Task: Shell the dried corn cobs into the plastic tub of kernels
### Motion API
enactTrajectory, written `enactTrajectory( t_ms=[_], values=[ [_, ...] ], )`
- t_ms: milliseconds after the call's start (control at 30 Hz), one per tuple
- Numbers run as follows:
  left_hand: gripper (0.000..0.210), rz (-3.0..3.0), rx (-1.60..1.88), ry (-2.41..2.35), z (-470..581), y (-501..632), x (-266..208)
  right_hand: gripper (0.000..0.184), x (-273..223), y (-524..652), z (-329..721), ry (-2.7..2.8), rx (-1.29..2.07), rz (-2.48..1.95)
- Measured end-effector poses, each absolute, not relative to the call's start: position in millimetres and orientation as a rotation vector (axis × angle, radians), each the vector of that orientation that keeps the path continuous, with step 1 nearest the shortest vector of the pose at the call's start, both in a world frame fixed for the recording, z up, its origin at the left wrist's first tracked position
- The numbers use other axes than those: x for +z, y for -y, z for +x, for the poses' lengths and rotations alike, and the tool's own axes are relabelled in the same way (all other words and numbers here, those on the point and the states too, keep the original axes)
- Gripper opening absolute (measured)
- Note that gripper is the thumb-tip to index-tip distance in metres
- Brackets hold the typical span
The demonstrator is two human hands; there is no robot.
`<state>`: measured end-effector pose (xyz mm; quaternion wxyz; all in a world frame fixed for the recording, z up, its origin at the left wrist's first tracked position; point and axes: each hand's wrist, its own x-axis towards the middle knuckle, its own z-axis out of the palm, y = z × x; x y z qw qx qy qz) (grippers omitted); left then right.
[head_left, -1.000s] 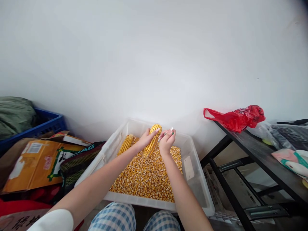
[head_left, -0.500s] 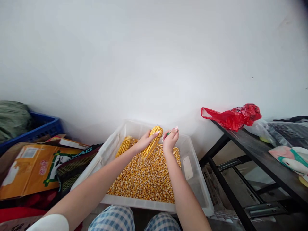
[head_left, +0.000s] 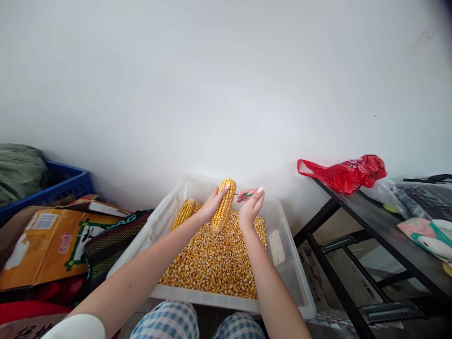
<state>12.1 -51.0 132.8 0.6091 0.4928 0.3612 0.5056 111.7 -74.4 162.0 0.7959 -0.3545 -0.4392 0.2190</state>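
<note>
Our left hand (head_left: 211, 205): fingers clamped on cob (head_left: 224, 205) | lengthwise toward far edge of bin (head_left: 208, 299) | our right hand (head_left: 251, 207) just right, fingers round green tool (head_left: 248, 194)

Left arm: plain white sleeve (head_left: 79, 327), off the near left corner of the tub (head_left: 208, 299); smooth rounded hem, bare forearm below it. Checked trousers (head_left: 165, 321), blue and white, small squares, darker blue where bands cross, both legs at the tub's near side. Left hand (head_left: 211, 206) and right hand (head_left: 250, 209), over the tub: bare, slim fingers, long pale nails; nail detail too small to tell. Right forearm bare, across the tub's near edge.
</note>
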Motion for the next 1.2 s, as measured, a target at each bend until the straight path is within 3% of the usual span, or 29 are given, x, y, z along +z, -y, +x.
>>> enactTrajectory(
  t_ms=[400,800,1200],
  values=[
    [0.055,1.162,1.166,-0.806,12.8,49.7,131.7,0.028,159.8,75.6,108.6,0.979,0.49,-0.736],
    [0.047,1.371,1.333,-1.03,14.1,49.1,122.6,0.026,140.6,73.6,103.5,1.165,0.239,-0.89],
    [0.049,1.494,1.276,-1.046,9.3,51.9,133.0,0.028,154.2,68.6,111.9,0.972,0.535,-0.782]
  ],
)
